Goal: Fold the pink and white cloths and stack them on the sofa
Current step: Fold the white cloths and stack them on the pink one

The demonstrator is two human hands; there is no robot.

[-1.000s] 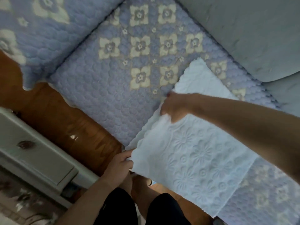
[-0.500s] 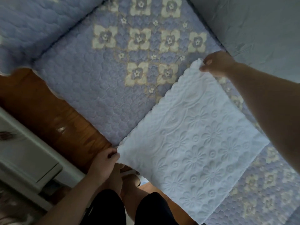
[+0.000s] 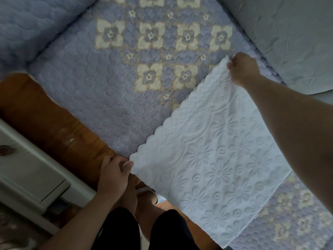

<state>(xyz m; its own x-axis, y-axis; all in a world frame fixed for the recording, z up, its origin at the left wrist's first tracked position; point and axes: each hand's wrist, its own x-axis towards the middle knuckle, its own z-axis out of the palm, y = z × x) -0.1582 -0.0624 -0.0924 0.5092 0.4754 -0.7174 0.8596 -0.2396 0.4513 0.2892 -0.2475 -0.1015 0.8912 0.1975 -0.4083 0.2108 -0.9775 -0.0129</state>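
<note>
Off to the left of both grips, a pale cabinet [image 3: 27, 177] and a strip of wood floor [image 3: 54, 127]. Next, left hand [image 3: 113, 175], thumb and curled fingers pinching the near corner of the white cloth [image 3: 216, 159] right at the front edge of the sofa [image 3: 90, 96]. From that pinch, scalloped edge stretched taut up and away to the far corner. Up there, right hand [image 3: 242, 70], fingers closed on that far corner, just short of the grey back cushion [image 3: 288, 33]. Between and to the right of the two grips, white cloth spread over the quilted seat, its lower corner hanging past the seat edge toward the floor. No pink cloth anywhere in view.

Likely trouble: both holds mere fingertip pinches on thick quilted fabric, so either corner liable to slip free under a sharp tug. Overhanging part probably heavy enough to drag the sheet off the seat once tension drops. Corners brought together unevenly, and a skewed fold, making for a lopsided stack. Scalloped border also hard to align by eye.
</note>
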